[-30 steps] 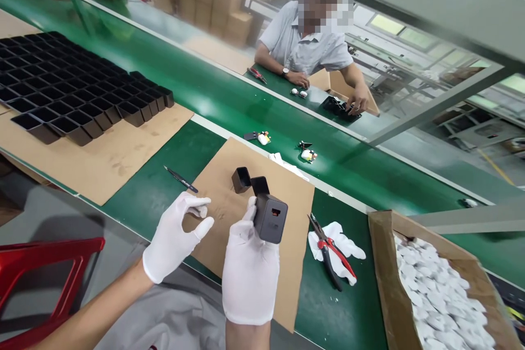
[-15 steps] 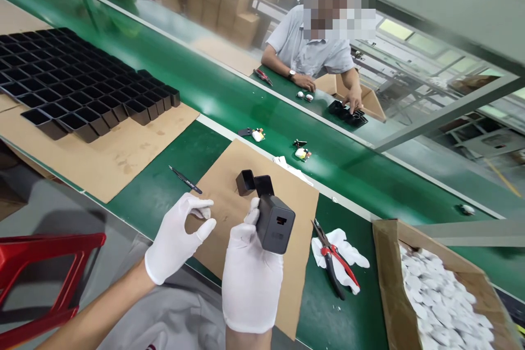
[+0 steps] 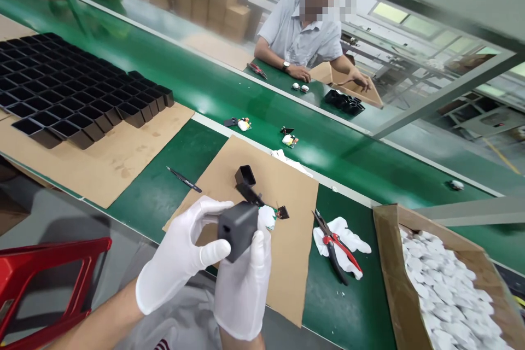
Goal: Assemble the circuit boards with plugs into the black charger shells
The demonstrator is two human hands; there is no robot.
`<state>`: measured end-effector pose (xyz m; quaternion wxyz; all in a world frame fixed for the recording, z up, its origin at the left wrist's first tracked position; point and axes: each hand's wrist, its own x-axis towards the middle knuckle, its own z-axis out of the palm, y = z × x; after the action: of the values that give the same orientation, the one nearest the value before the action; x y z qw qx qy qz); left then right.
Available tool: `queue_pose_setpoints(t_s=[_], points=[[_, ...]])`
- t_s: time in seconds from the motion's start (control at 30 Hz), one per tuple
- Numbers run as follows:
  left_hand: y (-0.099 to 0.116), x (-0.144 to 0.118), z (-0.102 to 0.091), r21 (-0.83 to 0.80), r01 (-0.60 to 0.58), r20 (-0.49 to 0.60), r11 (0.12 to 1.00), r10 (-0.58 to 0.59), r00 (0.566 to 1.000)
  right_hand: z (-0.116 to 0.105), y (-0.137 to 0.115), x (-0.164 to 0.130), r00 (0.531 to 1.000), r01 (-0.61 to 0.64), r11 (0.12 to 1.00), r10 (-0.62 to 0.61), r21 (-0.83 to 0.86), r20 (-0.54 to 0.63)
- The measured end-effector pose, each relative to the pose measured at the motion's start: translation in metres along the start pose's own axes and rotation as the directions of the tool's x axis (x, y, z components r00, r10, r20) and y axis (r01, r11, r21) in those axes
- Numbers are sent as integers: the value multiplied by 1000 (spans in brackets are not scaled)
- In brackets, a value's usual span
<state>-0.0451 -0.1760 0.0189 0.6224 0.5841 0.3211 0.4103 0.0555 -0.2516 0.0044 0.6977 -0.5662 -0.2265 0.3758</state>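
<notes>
Just above the cardboard, a black plastic adapter housing [image 3: 238, 229] is tilted, with a small opening in its near end. My gloved right hand [image 3: 244, 284] grips it from the right and below. From the left, my gloved left hand [image 3: 186, 254] has thumb and fingers closed around its near end. Right behind the housing is a small circuit assembly [image 3: 267, 217] with a white-wrapped part, partly hidden. A flat black piece [image 3: 249, 195] and an open black case [image 3: 245, 176] are beyond it on the cardboard sheet [image 3: 287, 262].
Black tweezers [image 3: 184, 179] lie left of the cardboard. Red-handled pliers [image 3: 334, 246] rest on a white glove to the right, beside a box [image 3: 388, 262] of white parts. Rows of black cases [image 3: 69, 87] stand at left. A co-worker [image 3: 299, 38] sits across the green belt.
My left hand has moved right onto the housing, and the housing has turned so another end faces me. The circuit assembly has come into view. The co-worker's hand has left the black cases.
</notes>
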Motion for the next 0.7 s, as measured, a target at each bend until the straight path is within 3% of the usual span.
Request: queue_pose_setpoints(t_s=[0.07,0.17,0.47,0.6,0.7], points=[[5,0,-2,-72,36,93,997,-30,995,0,2,-11,995,-76,992,83,101,-61],[3,-3,-7,-114,36,187,993,-15,982,-1,2,-21,996,-84,984,89,158,-28],[-3,-15,-9,-115,32,103,993,-20,995,-4,-7,-16,986,-64,988,41,140,163],[-1,-25,-2,-140,107,11,984,-106,994,-9,-13,-14,980,120,987,-100,-110,175],[-4,-32,5,-234,213,-28,949,-226,974,-25,-19,-7,946,316,907,-324,-279,18]])
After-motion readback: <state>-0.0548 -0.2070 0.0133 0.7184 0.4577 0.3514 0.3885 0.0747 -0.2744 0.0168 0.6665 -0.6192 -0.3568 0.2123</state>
